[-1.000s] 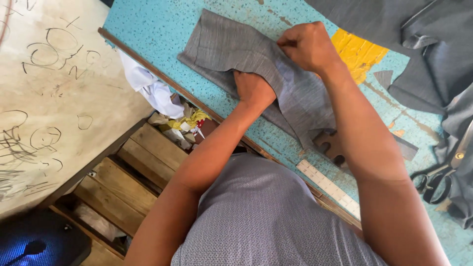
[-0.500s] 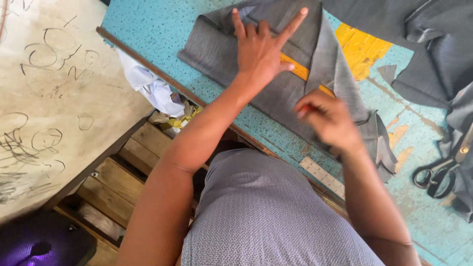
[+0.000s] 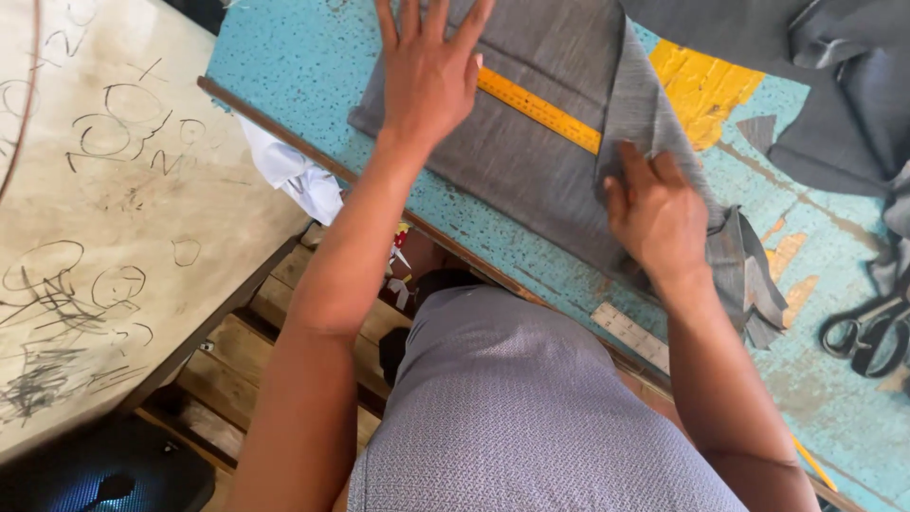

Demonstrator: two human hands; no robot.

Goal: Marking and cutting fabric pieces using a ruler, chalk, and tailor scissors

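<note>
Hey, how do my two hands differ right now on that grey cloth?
The left hand lies flat with fingers spread wide on the smooth part of the grey cloth; the right hand is curled, fingers bent on a folded edge. The left reaches farther across the table; the right sits nearer the table's front edge. A yellow ruler runs between them. Both press the same cloth.

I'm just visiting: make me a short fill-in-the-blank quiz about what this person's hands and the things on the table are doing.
1. The left hand lies flat, fingers spread, on the grey ____.
2. The yellow ruler lies partly under a fold of that cloth, between the two ____.
3. The right hand rests on the folded edge of the ____.
4. Black scissors lie on the ____ tabletop.

Missing words: cloth; hands; cloth; blue
</note>
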